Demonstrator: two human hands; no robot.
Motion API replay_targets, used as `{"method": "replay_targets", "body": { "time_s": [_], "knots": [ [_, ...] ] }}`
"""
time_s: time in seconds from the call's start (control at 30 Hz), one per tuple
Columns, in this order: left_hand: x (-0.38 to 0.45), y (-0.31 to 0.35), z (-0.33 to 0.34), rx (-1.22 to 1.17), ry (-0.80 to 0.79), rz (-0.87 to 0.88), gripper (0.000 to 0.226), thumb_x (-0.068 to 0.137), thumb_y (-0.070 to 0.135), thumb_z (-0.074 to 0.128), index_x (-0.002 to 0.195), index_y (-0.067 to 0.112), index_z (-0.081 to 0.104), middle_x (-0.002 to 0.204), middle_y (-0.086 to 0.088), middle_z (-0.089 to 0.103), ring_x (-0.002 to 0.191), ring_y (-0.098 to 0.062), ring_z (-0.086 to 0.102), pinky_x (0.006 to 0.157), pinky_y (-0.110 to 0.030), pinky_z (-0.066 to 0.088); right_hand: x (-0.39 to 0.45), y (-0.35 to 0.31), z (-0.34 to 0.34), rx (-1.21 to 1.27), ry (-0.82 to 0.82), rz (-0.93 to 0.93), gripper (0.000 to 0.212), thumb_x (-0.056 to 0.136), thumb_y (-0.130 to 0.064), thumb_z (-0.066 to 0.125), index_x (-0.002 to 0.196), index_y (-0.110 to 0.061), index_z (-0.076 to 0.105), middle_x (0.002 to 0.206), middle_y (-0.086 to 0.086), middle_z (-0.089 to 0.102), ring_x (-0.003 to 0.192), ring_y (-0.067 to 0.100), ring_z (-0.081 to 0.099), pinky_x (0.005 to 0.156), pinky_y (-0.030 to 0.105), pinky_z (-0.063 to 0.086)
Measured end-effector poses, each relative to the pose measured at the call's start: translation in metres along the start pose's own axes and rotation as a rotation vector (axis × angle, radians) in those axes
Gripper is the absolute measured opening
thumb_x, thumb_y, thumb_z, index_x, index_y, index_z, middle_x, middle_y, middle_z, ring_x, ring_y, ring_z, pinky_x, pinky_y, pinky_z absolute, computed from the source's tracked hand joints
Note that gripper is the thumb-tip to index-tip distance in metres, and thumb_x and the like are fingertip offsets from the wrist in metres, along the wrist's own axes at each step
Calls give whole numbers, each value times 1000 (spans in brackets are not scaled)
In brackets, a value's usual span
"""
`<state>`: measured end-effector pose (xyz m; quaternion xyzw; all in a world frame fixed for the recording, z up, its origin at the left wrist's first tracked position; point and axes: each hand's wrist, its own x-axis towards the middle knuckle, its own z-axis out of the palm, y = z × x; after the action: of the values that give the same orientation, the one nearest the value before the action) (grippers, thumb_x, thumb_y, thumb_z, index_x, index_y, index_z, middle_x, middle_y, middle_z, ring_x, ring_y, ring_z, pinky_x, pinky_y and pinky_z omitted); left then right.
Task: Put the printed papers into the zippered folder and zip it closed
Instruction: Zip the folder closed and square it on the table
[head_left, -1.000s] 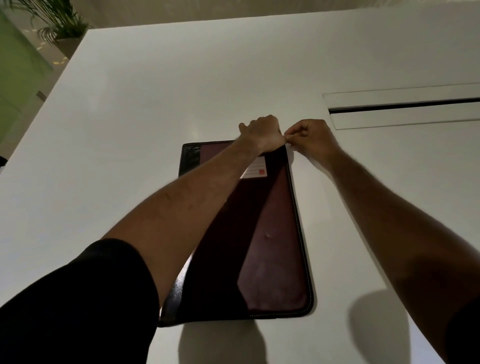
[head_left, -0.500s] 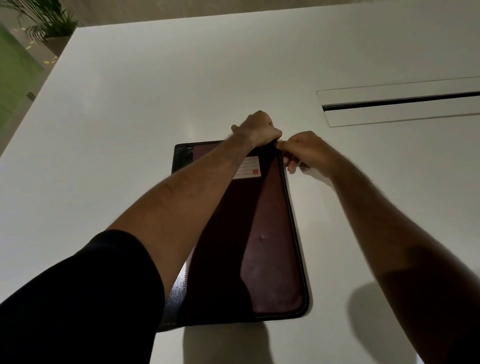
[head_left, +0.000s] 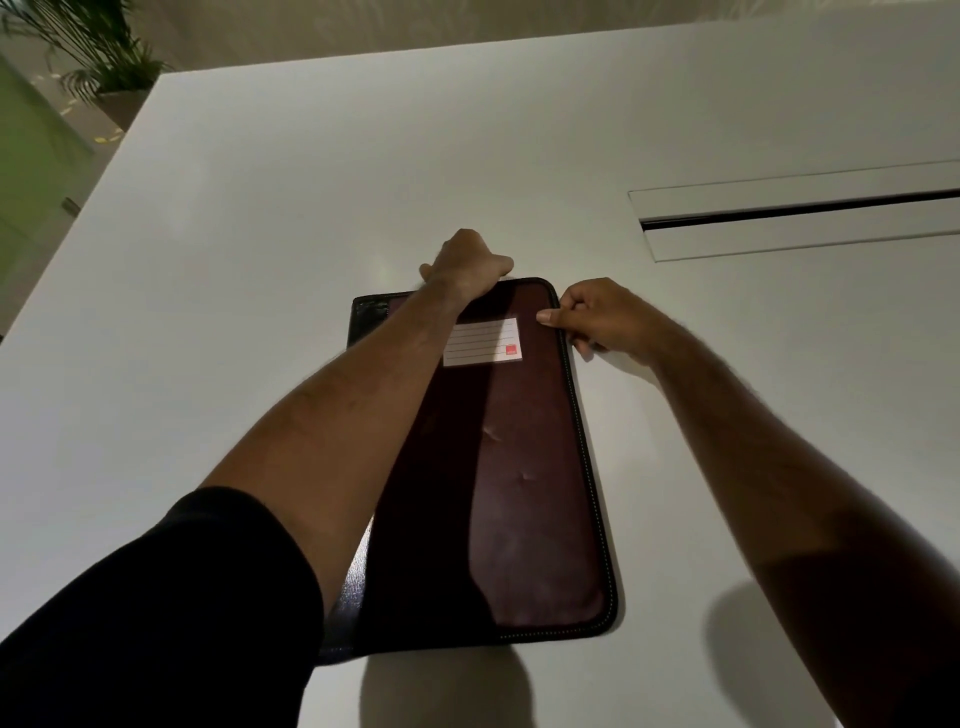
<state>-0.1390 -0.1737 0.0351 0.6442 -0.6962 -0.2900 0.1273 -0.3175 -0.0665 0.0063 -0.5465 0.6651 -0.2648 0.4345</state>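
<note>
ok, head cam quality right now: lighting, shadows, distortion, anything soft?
Head view: dim, warm light; the left hand and its arm cast a broad shadow over the folder; soft shadows on the table near the bottom edge; wide-angle bending of the table edges; the label lines are readable, its red mark is not; the right hand's fingers are slightly soft.

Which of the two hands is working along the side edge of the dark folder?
The right hand: its thumb and finger pinch at the folder's right side edge beside the white label. The left hand grips the far top edge instead.
</note>
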Motion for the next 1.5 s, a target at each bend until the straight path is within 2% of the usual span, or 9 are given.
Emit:
{"method": "replay_targets", "body": {
  "time_s": [0.3, 0.5, 0.67, 0.9, 1.1, 1.23, 1.33, 1.4, 1.5],
  "knots": [
    [1, -52, -34, -84, 36, -73, 27, 74, 25, 68, 63, 16, 46, 61, -1, 47, 67, -26, 50, 79, -41, 39, -1, -3, -1, -20, -6, 8, 38, 95, -44, 75, 86, -9, 64, 52, 5, 66, 39, 7, 53, 41, 14, 39],
    [2, -82, -54, -27, 91, -99, 20, 77, 27, 70, 70, 15, 57, 66, 3, 57, 76, -24, 58, 100, -49, 44, -4, -5, 1, -55, 12, 11, 36, 97, -42, 74, 84, -11, 63, 53, 5, 66, 41, 8, 53, 47, 20, 41],
    [-1, -111, -73, 104, 209, -99, 14, 79, 31, 69, 81, 17, 68, 75, 10, 62, 88, -22, 58, 89, -41, 29, -4, -4, 3, -65, 37, 11, 36, 97, -42, 74, 83, -11, 63, 52, 5, 65, 43, 11, 53, 49, 21, 42],
    [-12, -134, -80, 118, 270, -64, 13, 81, 26, 68, 85, 14, 68, 86, 5, 68, 90, -24, 59, 88, -40, 30, -7, -7, 6, -80, 59, 35, 38, 97, -41, 74, 88, -5, 65, 52, 5, 67, 42, 9, 52, 51, 24, 42],
    [-33, -148, -68, -36, 295, 0, 28, 96, 37, 63, 105, 11, 68, 109, -6, 67, 101, -26, 66, 91, -41, 54, -28, -12, 20, -88, 189, 73, 34, 99, -39, 71, 98, -6, 62, 73, 9, 72, 52, 14, 64, 43, 25, 53],
    [-73, -161, -54, -124, 263, -37, 55, 95, 50, 61, 129, 7, 60, 128, -12, 57, 108, -27, 64, 96, -41, 52, -64, -2, 39, -224, 329, 38, 35, 98, -49, 68, 110, -16, 64, 103, 1, 67, 75, 13, 66, 47, 14, 42],
    [-114, -173, -43, -111, 247, -13, 46, 95, 51, 59, 105, 6, 64, 111, -16, 62, 92, -28, 64, 77, -35, 49, -94, 7, 51, -231, 336, 33, 52, 98, -53, 67, 134, -15, 63, 119, 0, 59, 99, 13, 59, 61, 13, 38],
    [-141, -179, -39, -131, 237, -15, 41, 96, 50, 58, 90, 9, 59, 101, -17, 62, 85, -28, 62, 70, -32, 42, -113, 10, 58, -202, 319, 51, 56, 97, -53, 67, 140, -17, 61, 125, 1, 59, 100, 11, 59, 65, 10, 38],
    [-174, -185, -36, -162, 237, -22, 38, 97, 49, 59, 95, 12, 66, 102, -11, 62, 87, -20, 60, 72, -31, 41, -138, 14, 66, -161, 289, 39, 53, 97, -52, 68, 139, -20, 63, 128, -1, 61, 92, -1, 63, 64, 5, 43]
  ]
}}
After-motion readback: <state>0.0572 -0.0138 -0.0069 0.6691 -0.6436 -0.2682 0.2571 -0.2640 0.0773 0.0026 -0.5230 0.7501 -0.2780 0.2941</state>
